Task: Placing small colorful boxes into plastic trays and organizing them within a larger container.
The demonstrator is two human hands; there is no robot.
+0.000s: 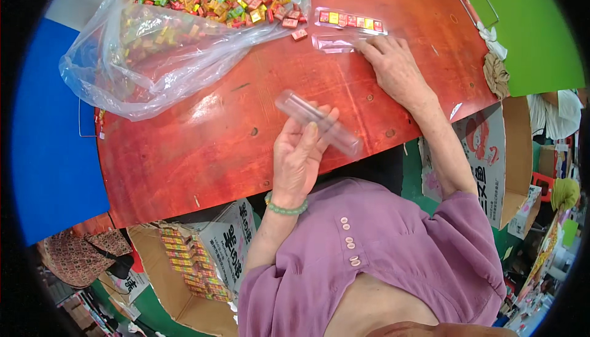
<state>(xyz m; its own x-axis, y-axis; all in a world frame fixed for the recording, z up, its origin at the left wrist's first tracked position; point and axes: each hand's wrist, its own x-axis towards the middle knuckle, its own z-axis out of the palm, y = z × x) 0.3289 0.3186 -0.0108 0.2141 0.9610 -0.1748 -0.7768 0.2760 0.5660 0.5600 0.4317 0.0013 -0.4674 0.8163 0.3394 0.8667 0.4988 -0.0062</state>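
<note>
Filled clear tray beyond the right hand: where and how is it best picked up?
Probably pinch the filled clear tray across its long sides at mid-length, from above. It lies flat, long and narrow, holding a row of small wrapped pieces, so a central grip should keep it level; the unfilled clear tray crowds its near side.

Well left of the left hand is a flat blue surface, with patterned fabric lower down. Right of the right hand, a white cloth and a brown cloth sit beside a green surface, above an open carton.
</note>
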